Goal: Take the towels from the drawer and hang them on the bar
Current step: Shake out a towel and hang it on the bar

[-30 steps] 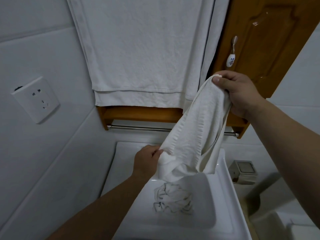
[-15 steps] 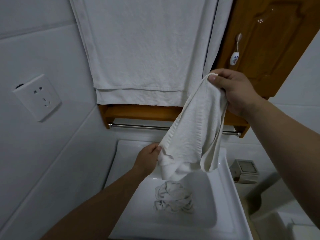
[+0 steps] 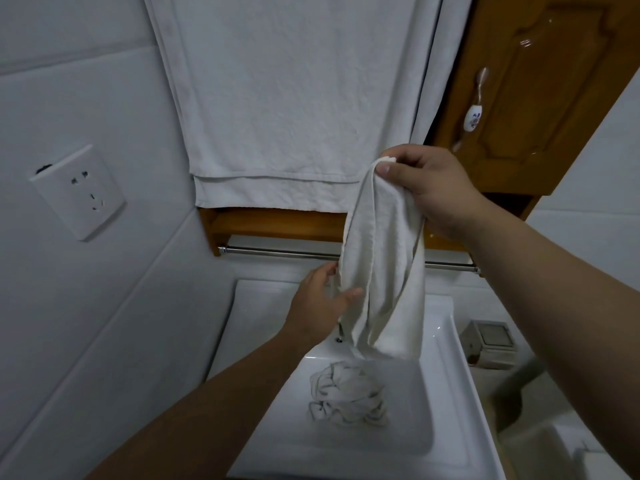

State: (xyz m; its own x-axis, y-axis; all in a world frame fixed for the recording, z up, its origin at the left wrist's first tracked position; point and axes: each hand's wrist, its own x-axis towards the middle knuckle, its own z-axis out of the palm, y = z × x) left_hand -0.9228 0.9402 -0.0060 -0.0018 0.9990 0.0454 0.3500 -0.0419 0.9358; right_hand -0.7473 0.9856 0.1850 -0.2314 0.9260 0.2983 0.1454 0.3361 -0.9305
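Observation:
A small white towel [image 3: 384, 271] hangs lengthwise in front of the metal bar [image 3: 277, 253], which runs under a wooden shelf [image 3: 277, 225]. My right hand [image 3: 427, 190] pinches the towel's top corner between thumb and fingers. Lower down, my left hand [image 3: 323, 299] takes the towel's left edge, thumb on the front and fingers behind it. The towel's bottom end dangles free over the sink. A large white towel [image 3: 294, 98] hangs flat on the wall above the shelf. No drawer is in view.
Below is a white sink [image 3: 446, 341] with a crumpled white cloth [image 3: 346, 398] in its basin. A wall socket [image 3: 79, 192] sits on the left tiles. A wooden cabinet door [image 3: 540, 98] with a ceramic knob [image 3: 472, 116] stands at the right, a small grey box [image 3: 490, 344] below it.
My left hand let go of the towel's lower corner and moved up to its left edge. The towel swung from a slant to hanging straight down. My right hand lowered slightly.

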